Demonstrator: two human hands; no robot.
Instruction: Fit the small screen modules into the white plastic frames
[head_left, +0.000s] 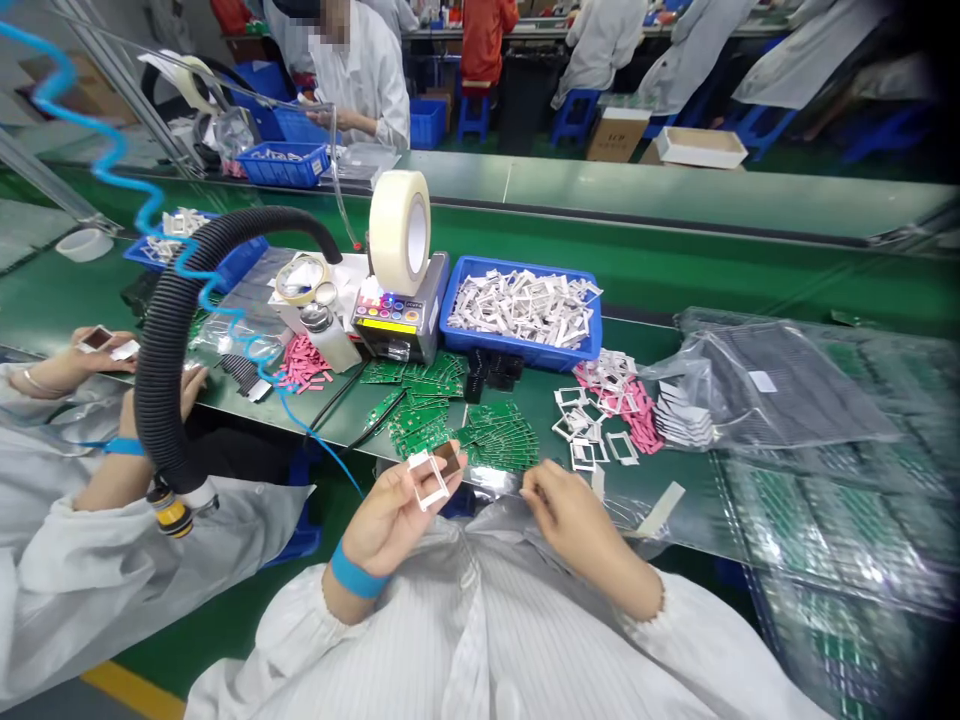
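My left hand (390, 510), with a blue band at its wrist, is closed on a small white plastic frame (429, 482). A dark, shiny rectangular panel (448, 460) lies against the frame in the same fingers. At the bench's front edge, my right hand (564, 505) has its fingers curled together; whether anything is in them is hidden. Just beyond both hands is a fanned stack of green circuit boards (499, 437). Loose white frames (586, 425) lie past the right hand, and a pale strip (661, 508) sits to its right.
A blue bin (596, 335) of white frames stands behind the boards, beside a grey machine (420, 315) bearing a tape roll (388, 230). Pink pieces (643, 420) and bagged panels (780, 385) are at right. A black hose (154, 350) and a co-worker's hands (101, 350) are at left.
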